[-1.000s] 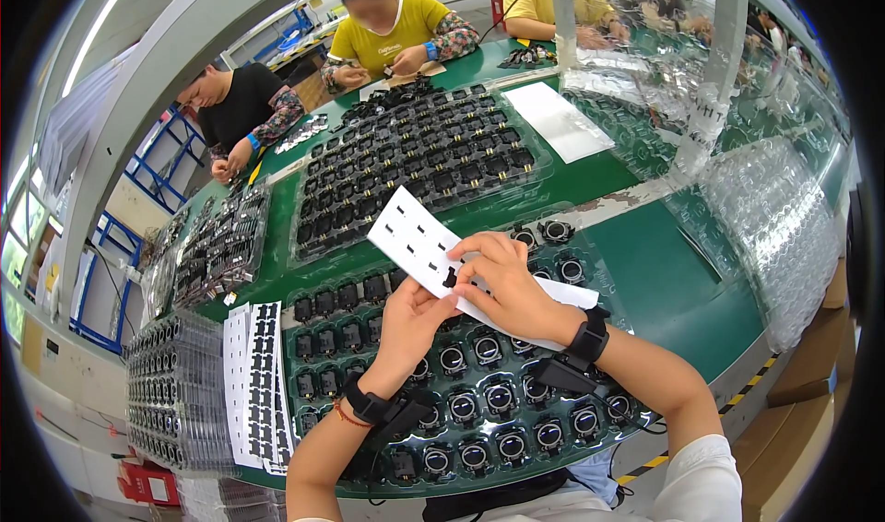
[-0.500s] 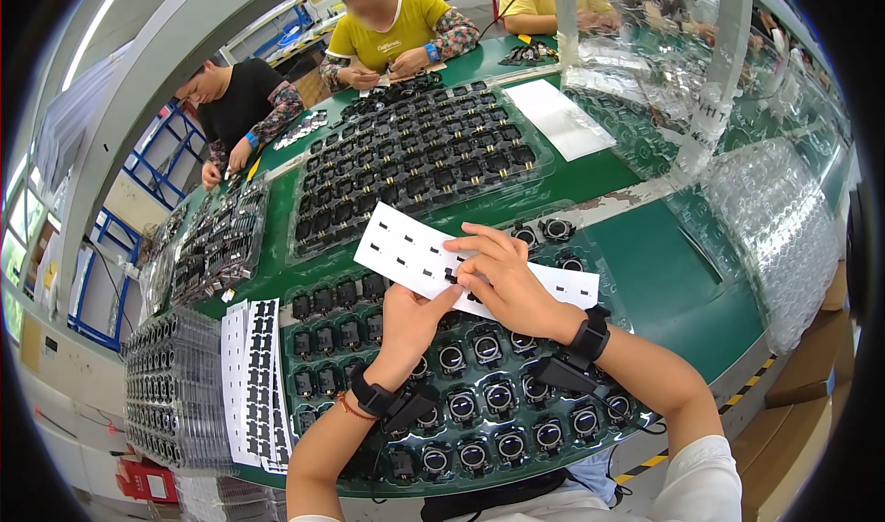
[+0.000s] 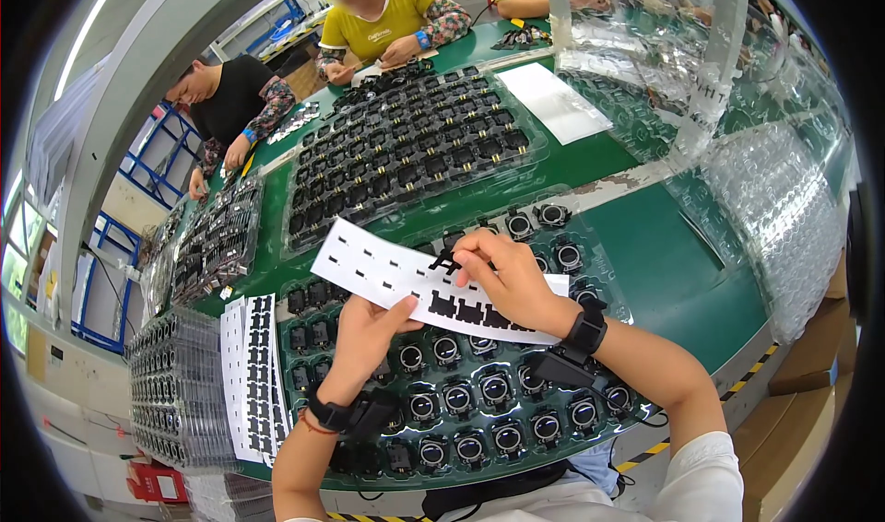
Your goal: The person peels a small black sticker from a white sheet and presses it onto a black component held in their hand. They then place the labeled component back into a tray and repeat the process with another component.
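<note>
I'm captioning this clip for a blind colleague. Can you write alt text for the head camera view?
A person's left hand holds a white sheet of small black stickers while the right hand pinches one sticker at its upper edge, above a clear tray of round black parts on a green table. More sticker sheets lie at left; other people work across the table.

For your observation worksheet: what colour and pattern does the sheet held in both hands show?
The sheet is white with rows of small black shapes, seen best in the head view.
</note>
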`<state>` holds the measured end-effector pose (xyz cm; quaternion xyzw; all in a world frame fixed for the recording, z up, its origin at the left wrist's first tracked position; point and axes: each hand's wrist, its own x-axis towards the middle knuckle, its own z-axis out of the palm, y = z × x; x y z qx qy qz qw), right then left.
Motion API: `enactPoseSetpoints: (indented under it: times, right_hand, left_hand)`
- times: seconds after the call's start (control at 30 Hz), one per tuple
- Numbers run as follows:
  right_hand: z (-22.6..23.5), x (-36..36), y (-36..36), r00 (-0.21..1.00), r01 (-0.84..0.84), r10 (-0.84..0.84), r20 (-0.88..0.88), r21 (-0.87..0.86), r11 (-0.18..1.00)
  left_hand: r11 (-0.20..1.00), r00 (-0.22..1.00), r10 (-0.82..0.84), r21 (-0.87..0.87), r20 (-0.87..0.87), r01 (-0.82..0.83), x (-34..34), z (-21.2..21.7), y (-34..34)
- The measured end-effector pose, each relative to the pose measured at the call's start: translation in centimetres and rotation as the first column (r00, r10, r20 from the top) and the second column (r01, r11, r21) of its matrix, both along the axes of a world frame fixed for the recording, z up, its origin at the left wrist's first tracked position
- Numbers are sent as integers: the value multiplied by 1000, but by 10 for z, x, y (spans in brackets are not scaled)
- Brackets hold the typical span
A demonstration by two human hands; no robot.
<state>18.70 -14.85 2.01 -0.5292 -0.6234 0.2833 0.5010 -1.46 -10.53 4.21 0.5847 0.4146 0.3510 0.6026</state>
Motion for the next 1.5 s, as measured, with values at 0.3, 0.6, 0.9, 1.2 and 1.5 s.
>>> enactPoseSetpoints:
  times: [0.3, 0.6, 0.9, 1.2, 1.5]
  right_hand:
    - [-5, -4, 1, 997, -78, 75, 23, 207, 975]
    - [-13, -8, 3, 960, -261, 270, -66, 123, 957]
    - [-10, -1, 9, 948, -273, 314, -54, 371, 887]
    - [0, -6, -2, 938, -253, 253, -238, 32, 967]
    - [-4, -6, -1, 961, -219, 228, -156, 70, 973]
  left_hand:
    - [771, 617, 58, 428, -785, 471, -32, 13, -31]
    - [732, 368, 169, 367, -914, 575, -19, 11, -30]
    - [936, 899, -251, 148, -358, 320, -15, 21, -6]
    - [981, 981, -102, 147, -163, 126, -8, 6, -2]
    - [969, 975, -124, 188, -182, 159, -1, 1, -4]
